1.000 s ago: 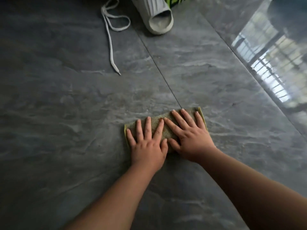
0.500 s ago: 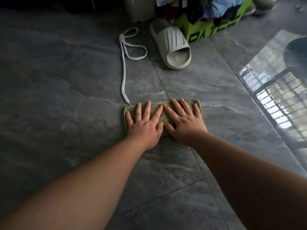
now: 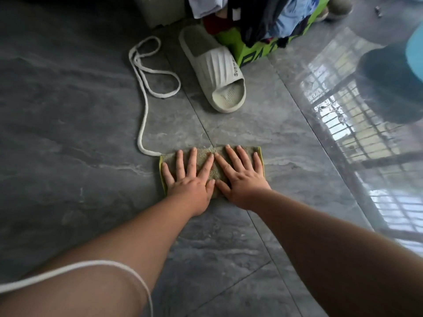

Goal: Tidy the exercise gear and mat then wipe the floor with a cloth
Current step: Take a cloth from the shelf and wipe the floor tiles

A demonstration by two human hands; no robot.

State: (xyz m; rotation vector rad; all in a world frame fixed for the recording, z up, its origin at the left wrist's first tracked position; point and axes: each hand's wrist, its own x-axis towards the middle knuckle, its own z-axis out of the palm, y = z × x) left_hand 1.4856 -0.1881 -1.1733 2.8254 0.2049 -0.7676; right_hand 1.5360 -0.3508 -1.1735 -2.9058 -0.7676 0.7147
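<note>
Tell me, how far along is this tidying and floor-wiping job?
No mat or exercise gear shows in this view, so the tidying may be done, though that cannot be confirmed. Wiping is in hand: the left hand and right hand press flat on the green cloth on the grey floor. Ahead lie a white cord and a slipper on unwiped floor.

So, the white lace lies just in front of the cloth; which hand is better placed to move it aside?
Left, probably. The left hand presses flat on the cloth's left part, and the lace ends at that left far corner. The right hand presses the right part, farther from the lace.
</note>
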